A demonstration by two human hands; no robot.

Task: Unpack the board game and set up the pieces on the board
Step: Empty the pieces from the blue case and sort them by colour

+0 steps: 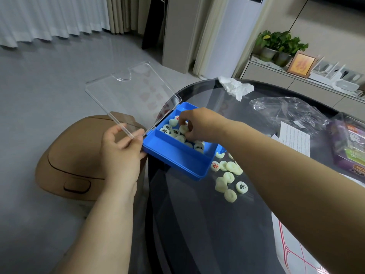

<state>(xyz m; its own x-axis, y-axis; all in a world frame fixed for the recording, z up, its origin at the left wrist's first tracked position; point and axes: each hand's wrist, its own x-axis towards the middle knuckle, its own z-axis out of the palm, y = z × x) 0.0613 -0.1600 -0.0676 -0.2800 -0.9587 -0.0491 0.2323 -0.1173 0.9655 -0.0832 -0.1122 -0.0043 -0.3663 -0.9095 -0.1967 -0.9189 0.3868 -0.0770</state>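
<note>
A blue plastic box [175, 163] lies open at the left edge of the dark glass table [197, 224], its clear hinged lid [130, 95] standing out over the floor. My left hand [120, 149] grips the box's left corner and the lid's edge. Inside the box lie several pale round chess pieces [167, 128] with black or red characters. My right hand [195, 123] reaches into the box and pinches one pale piece [184, 129]. More pale pieces [229, 178] lie loose on the glass just right of the box. The white paper board [292, 252] with red lines shows at the lower right, partly under my right arm.
A tan rounded stool [73, 161] sits on the floor left of the table. On the table lie a crumpled white tissue [235, 87], a clear plastic bag [290, 111], a printed sheet [296, 138] and a purple game carton [349, 143]. Potted plants [280, 46] stand on a far shelf.
</note>
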